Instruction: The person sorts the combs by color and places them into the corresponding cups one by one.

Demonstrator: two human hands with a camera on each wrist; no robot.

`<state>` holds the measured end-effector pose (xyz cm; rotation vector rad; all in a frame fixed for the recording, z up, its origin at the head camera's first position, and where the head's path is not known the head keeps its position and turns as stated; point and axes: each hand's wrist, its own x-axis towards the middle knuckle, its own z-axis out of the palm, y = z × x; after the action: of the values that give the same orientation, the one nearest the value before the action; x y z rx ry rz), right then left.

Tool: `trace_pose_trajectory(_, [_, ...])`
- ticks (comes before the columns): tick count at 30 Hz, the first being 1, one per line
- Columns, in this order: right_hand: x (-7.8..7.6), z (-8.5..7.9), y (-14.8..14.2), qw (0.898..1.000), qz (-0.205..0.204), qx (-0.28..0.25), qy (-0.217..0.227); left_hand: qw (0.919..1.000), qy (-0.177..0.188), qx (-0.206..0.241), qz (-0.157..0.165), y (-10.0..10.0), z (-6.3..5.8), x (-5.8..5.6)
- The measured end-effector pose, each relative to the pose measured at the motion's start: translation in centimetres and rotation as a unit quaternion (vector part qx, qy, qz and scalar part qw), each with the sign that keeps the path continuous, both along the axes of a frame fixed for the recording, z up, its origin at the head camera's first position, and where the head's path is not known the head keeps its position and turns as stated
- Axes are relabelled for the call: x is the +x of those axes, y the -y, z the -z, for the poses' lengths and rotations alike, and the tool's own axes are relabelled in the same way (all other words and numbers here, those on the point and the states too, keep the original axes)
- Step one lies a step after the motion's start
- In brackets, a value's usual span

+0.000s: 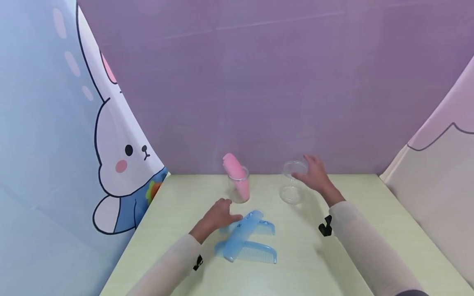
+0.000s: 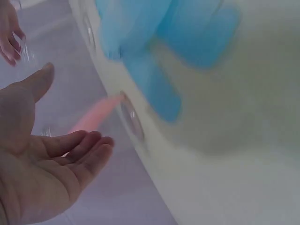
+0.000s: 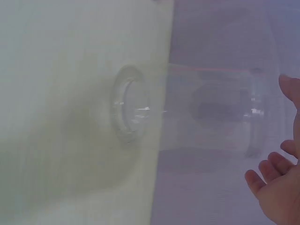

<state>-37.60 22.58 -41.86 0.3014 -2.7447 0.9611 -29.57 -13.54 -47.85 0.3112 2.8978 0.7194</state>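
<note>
Translucent blue combs (image 1: 242, 235) lie crossed in a pile on the table, one slanting over the others. My left hand (image 1: 217, 214) is over the pile's far left side, thumb and fingers apart, holding nothing; in the left wrist view its palm (image 2: 42, 183) faces up in the picture. A tall clear jar (image 3: 206, 112) stands upright near the table's back edge. Beside its rim is my right hand (image 1: 314, 176), thumb and fingers spread; I cannot tell whether it touches the jar. A smaller clear cup (image 1: 233, 191) holds a long pink object (image 1: 234, 166), leaning left out of its top.
The pale table (image 1: 296, 263) meets a purple backdrop (image 1: 259, 90) at its back edge. On the left hangs a blue cloth with a printed rabbit (image 1: 122, 176); a pink and white cloth (image 1: 440, 176) hangs on the right.
</note>
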Motion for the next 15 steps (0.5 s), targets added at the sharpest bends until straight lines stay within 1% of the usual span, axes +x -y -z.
trace_pose_trajectory(3, [0.0, 0.9, -0.1, 1.000, 0.007, 0.007, 0.011, 0.9992, 0.006, -0.037, 0.011, -0.5, 0.6, 1.5])
trace_pose_trajectory(7, [-0.1, 1.6, -0.1, 1.000, 0.014, 0.008, 0.026, 0.9976, 0.021, -0.065, 0.013, -1.0, 1.5, 3.1])
trace_pose_trajectory(12, [-0.3, 2.2, 0.0, 1.000, 0.018, -0.003, 0.025, 0.9955, 0.019, -0.092, 0.009, -1.4, 2.5, 4.7])
trace_pose_trajectory(15, [-0.4, 2.5, 0.0, 1.000, 0.022, -0.003, 0.022, 0.9943, 0.016, -0.105, 0.008, -1.7, 2.8, 5.5])
